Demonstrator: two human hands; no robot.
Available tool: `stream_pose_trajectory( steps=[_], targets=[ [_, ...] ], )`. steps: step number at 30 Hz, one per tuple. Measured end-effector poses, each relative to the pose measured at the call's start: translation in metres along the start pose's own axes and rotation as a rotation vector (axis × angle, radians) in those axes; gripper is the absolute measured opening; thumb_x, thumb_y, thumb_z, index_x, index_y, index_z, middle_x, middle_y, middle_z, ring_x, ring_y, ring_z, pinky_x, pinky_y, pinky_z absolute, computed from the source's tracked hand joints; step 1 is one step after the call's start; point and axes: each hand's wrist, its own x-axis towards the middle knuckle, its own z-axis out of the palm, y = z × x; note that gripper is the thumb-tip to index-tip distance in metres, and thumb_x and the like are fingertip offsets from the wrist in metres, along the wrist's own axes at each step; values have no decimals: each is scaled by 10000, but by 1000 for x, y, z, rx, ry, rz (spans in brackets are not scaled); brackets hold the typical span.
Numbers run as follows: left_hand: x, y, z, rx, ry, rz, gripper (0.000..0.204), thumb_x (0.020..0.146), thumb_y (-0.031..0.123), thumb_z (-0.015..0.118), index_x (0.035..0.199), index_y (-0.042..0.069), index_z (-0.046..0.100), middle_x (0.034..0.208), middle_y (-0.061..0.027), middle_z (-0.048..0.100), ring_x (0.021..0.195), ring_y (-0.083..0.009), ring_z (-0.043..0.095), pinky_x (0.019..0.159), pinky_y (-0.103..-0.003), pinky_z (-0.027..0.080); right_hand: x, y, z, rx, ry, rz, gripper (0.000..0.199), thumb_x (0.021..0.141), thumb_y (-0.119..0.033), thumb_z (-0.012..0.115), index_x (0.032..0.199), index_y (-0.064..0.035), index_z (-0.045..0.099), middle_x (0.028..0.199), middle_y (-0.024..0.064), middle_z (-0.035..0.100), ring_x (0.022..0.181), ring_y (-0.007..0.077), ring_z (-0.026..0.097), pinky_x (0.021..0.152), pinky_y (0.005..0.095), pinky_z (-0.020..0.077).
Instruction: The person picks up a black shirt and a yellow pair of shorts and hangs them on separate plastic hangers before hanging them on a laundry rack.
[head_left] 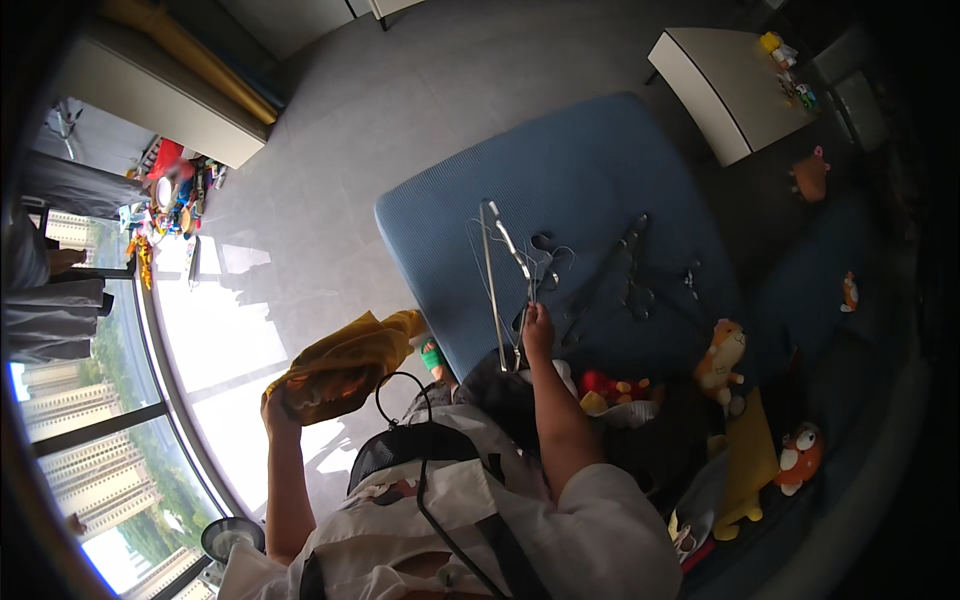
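My left hand (pixel 280 405) is closed on a mustard-yellow cloth garment (pixel 345 365) with an orange print, held out at the lower left and bunched in folds. Over the blue ottoman (pixel 440 230), my right hand (pixel 538 325) grips a shiny metal clothes hanger (pixel 511 240), whose thin bars slant away from me. Around the hanger show fine wire-like strands and dark, rounded pieces. To its right, more metal hanger-like pieces (pixel 632 255) lie on the ottoman; their exact shape is too dark to make out.
A fox-like plush toy (pixel 722 358) and an orange-brown plush (pixel 799 460) are at the right, beside a yellow cushion (pixel 745 470). A low white cabinet (pixel 735 90) stands far right. Toys and clutter (pixel 170 195) lie at the far left, near the window (pixel 100 440).
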Motion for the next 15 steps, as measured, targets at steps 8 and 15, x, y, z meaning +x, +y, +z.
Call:
stream_pose_trajectory(
  steps=[8, 15],
  targets=[
    [-21, 4, 3, -11, 114, -5, 229, 841, 45, 415, 1060, -14, 449, 1008, -165, 538, 915, -278, 561, 793, -387, 489, 48, -32, 54, -13, -29, -151, 311, 902, -325, 408, 987, -69, 563, 886, 130, 626, 790, 317, 598, 664, 407, 469],
    [-22, -4, -10, -11, 227, -24, 232, 839, 60, 437, 1060, -6, 463, 1015, -162, 542, 916, -281, 564, 799, -387, 489, 72, 8, 101, -111, -443, -38, 400, 902, -368, 377, 895, -41, 606, 843, 160, 622, 736, 332, 589, 653, 395, 472]
  ],
)
